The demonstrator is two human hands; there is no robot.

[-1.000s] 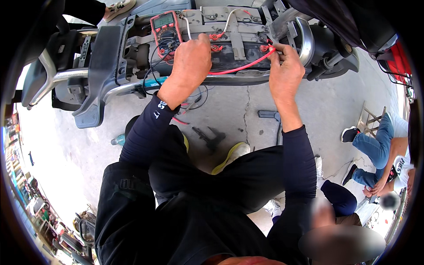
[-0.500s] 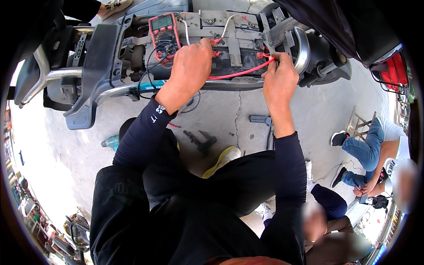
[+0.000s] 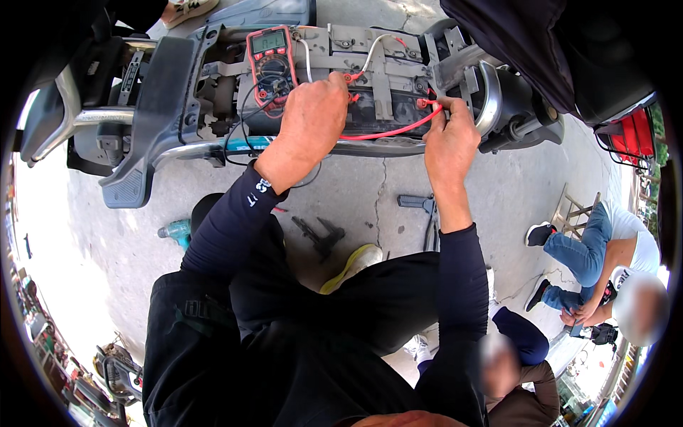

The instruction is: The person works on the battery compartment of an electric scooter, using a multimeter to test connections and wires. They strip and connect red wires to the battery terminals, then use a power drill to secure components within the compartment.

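Observation:
A scooter frame lies open across the top, with dark battery blocks (image 3: 398, 89) strapped in it. My left hand (image 3: 310, 127) is closed over the near edge of the batteries, beside a red terminal. Its fingertips are hidden, so what they grip does not show. A red wire (image 3: 384, 135) curves from beneath that hand to my right hand (image 3: 453, 146). There, thumb and fingers pinch the wire close to another red-capped terminal (image 3: 424, 103). A red and black multimeter (image 3: 273, 65) with a lit display rests on the batteries left of my left hand; black leads hang from it.
On the concrete lie a teal power tool (image 3: 176, 231), a dark clamp-like tool (image 3: 320, 236) and a long-handled dark tool (image 3: 416, 202). A chrome bar (image 3: 491, 92) stands right of the batteries. Two people sit at the lower right; a shoe (image 3: 191, 11) shows at the top left.
The view has shifted slightly. Both hands stay at nearly the same places on the batteries. The red wire bows a little more near my right hand.

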